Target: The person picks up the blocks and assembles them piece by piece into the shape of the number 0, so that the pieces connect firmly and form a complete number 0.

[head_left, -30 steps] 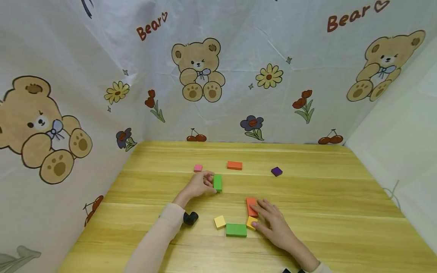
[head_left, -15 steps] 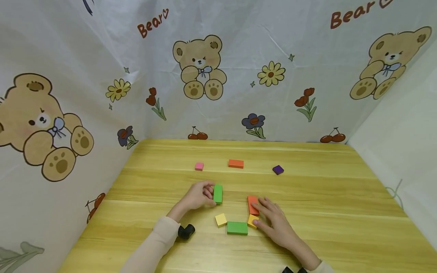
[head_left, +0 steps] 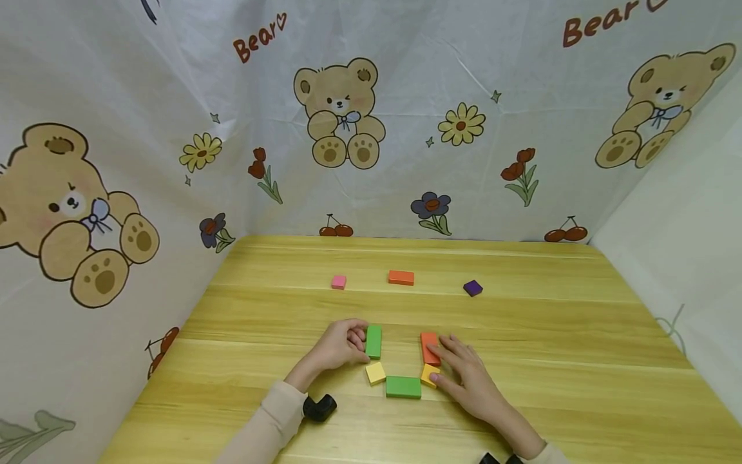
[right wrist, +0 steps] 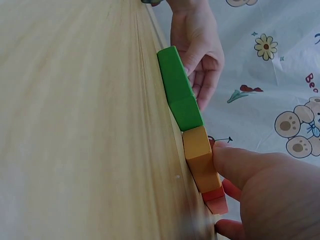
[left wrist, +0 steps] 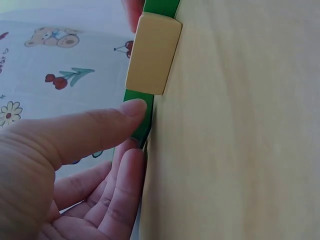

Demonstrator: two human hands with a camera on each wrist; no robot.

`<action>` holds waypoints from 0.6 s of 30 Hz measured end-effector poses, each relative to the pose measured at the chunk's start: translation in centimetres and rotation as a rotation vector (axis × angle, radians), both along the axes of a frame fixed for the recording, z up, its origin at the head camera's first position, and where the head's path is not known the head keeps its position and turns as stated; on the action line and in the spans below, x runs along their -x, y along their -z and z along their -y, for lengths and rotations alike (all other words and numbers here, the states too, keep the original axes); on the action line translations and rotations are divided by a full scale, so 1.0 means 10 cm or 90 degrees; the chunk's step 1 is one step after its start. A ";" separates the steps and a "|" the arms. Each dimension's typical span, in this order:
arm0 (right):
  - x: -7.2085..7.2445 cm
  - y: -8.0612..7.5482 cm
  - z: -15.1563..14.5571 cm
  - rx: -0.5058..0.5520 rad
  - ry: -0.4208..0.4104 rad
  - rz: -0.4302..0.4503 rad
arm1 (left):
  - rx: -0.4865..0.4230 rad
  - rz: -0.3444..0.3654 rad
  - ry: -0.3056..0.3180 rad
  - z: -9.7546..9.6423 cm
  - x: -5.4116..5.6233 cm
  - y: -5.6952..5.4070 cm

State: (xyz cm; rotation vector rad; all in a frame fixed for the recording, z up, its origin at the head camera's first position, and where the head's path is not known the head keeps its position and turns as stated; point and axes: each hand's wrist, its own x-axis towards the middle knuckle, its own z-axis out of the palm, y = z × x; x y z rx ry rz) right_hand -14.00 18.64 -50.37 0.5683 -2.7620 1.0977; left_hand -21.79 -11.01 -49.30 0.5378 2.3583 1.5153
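"Fingers first: what state?"

"Left hand point(head_left: 339, 345): thumb and fingers grip a long green rectangular block point(head_left: 373, 342) at its ends. Right hand point(head_left: 469, 380): fingers loosely extended, gripping nothing; index on a long red-orange rectangular block point(head_left: 429, 339), thumb on a small orange-yellow block point(head_left: 430, 374)."

"Count?"

"Eight blocks, smooth and solid-coloured, material uncertain. Long green: two, the second lying crosswise, a green crosswise block point(head_left: 403, 387) nearest the person. Long red-orange: two, the other a far red-orange block point(head_left: 401, 278). One each of orange-yellow, pale yellow, pink, purple."

"Position of the gripped block?"

"On the wood-grain tabletop point(head_left: 556, 303), long side pointing away from the person, just beyond the small pale yellow block point(head_left: 375, 374). Whether those two touch, cannot tell. Pale yellow and orange-yellow sit at opposite ends of the crosswise one."

"Change against one second ago?"

"Left hand and its green block have come nearer the person, closing on the pale yellow. Right hand practically unchanged."

"Remaining two?"

"Small pink block point(head_left: 339, 282) and small purple block point(head_left: 473, 288), either side of the far red-orange one, well apart from it."
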 end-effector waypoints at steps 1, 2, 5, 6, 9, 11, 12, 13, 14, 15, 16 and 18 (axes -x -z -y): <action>0.00 0.00 0.00 0.001 0.000 0.002 | -0.001 -0.001 0.001 0.00 0.00 0.00; 0.00 0.00 0.00 0.002 0.001 0.005 | -0.002 -0.003 0.003 0.00 -0.01 0.00; 0.01 -0.01 -0.01 0.004 0.002 0.011 | 0.002 -0.005 0.008 0.00 -0.01 0.00; 0.01 -0.01 -0.01 0.005 0.002 0.011 | 0.002 -0.005 0.012 0.00 -0.01 0.00; 0.01 0.00 -0.01 0.003 0.002 0.009 | 0.004 -0.003 0.019 0.00 -0.02 0.00; 0.01 0.00 -0.01 0.002 0.002 0.011 | 0.005 0.000 0.022 0.00 -0.03 -0.01; 0.01 0.00 -0.02 0.001 0.002 0.011 | 0.002 0.000 0.023 -0.01 -0.03 -0.01; 0.01 0.00 -0.01 0.000 0.001 0.012 | 0.004 0.001 0.024 -0.01 -0.03 -0.02; 0.01 0.00 -0.01 0.001 0.001 0.015 | 0.004 0.002 0.025 -0.01 -0.04 -0.02; 0.01 -0.01 -0.01 0.002 0.001 0.016 | 0.003 0.001 0.026 -0.01 -0.04 -0.02; 0.01 -0.01 -0.01 0.002 0.001 0.016 | 0.001 0.000 0.028 -0.01 -0.04 -0.02; 0.01 -0.01 -0.01 0.004 0.001 0.015 | 0.001 -0.001 0.031 0.00 -0.04 -0.02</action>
